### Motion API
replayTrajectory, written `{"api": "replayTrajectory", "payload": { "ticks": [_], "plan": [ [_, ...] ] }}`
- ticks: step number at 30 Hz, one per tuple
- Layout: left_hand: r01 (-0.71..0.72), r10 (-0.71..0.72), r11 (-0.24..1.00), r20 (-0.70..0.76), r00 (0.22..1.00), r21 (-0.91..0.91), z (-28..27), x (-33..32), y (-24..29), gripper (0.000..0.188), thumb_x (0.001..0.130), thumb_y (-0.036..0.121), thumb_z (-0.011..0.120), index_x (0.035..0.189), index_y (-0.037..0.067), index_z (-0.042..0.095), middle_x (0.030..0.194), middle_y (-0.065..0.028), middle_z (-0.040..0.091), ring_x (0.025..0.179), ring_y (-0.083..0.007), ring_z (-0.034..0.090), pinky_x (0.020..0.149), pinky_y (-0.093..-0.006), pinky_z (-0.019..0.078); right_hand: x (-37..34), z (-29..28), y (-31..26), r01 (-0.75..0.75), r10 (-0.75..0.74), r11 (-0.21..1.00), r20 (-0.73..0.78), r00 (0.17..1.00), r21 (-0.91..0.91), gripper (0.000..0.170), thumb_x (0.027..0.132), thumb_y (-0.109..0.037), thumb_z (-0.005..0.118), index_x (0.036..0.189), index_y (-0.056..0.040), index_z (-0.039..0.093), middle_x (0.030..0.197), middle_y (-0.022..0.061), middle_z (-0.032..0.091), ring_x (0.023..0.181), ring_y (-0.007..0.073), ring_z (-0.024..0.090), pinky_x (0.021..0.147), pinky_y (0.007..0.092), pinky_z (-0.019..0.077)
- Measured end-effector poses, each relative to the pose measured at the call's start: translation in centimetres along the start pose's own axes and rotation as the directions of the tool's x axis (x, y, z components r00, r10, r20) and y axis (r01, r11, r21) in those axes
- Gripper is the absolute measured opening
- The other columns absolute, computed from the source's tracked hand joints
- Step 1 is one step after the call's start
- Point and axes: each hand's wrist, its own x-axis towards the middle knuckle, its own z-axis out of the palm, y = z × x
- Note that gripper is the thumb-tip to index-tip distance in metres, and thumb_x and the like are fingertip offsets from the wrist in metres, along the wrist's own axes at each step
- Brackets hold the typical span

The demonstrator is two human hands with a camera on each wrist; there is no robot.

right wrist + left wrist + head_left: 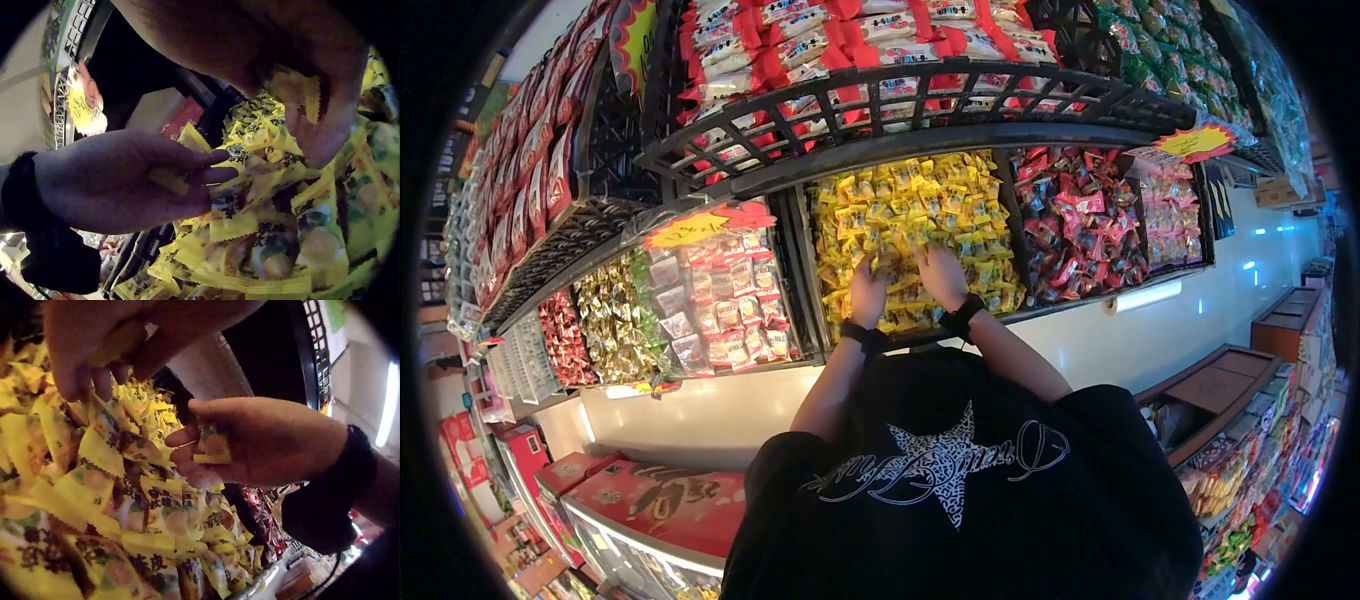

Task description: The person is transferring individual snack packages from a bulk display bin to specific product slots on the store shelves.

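Observation:
Both bare hands are over a bin of small yellow-wrapped candies (915, 205). My left hand (867, 292) cups a yellow-wrapped candy (169, 180) against its palm, its thumb and fingers pointing towards the pile. Across from it, my right hand (944, 278) curls its fingers round another yellow-wrapped candy (213, 447), which also shows between thumb and palm in the right wrist view. The fingertips of both hands are close over the heaped candies. Each wrist wears a black band.
Left of the yellow bin lie red-and-white packets (740, 320) and gold-wrapped sweets (615, 315); to the right, red-wrapped sweets (1080, 220) and pink ones (1172, 215). A black slatted basket (880, 105) with red-and-white packets overhangs the back. Price signs (1195, 143) stand at the edges.

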Motion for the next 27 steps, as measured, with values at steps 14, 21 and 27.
{"api": "replayTrajectory", "payload": {
  "ticks": [14,21,27],
  "plan": [
    [-0.097,0.195,0.921,-0.23,0.953,0.377,-1.6,-1.0,-3.8,0.038,0.082,0.018,0.06,0.115,0.002,0.056,0.11,-0.0266,0.053,0.097,-0.041,0.054,0.082,-0.0439,0.0445,-1.0,0.8,-0.5,0.148,-0.131,0.969,0.094,0.987,-0.196,0.04,0.078,-0.042,0.062,0.08,-0.0018,0.06,0.067,0.0157,0.062,0.063,0.032,0.062,0.057,0.0429,0.0499],
    [-0.137,0.193,0.928,-0.13,0.973,0.347,-1.7,0.1,-4.1,0.043,0.079,0.027,0.064,0.111,-0.001,0.058,0.096,-0.0253,0.059,0.097,-0.0411,0.054,0.083,-0.0453,0.044,-0.6,-0.1,-0.8,0.058,-0.055,0.979,0.018,0.998,-0.198,0.042,0.082,-0.04,0.061,0.094,-0.0008,0.054,0.065,0.0165,0.061,0.062,0.0328,0.062,0.056,0.0429,0.051],
    [0.054,-0.027,0.932,-0.081,0.996,0.358,-2.4,-0.1,-1.5,0.049,0.078,0.034,0.068,0.105,-0.006,0.057,0.1,-0.0224,0.063,0.094,-0.0349,0.06,0.078,-0.04,0.0476,-0.6,0.5,0.5,0.084,-0.101,0.968,-0.064,0.993,-0.237,0.051,0.08,-0.038,0.064,0.109,0.0013,0.048,0.093,0.0225,0.061,0.083,0.0346,0.062,0.062,0.0429,0.0526]
  ]
}}
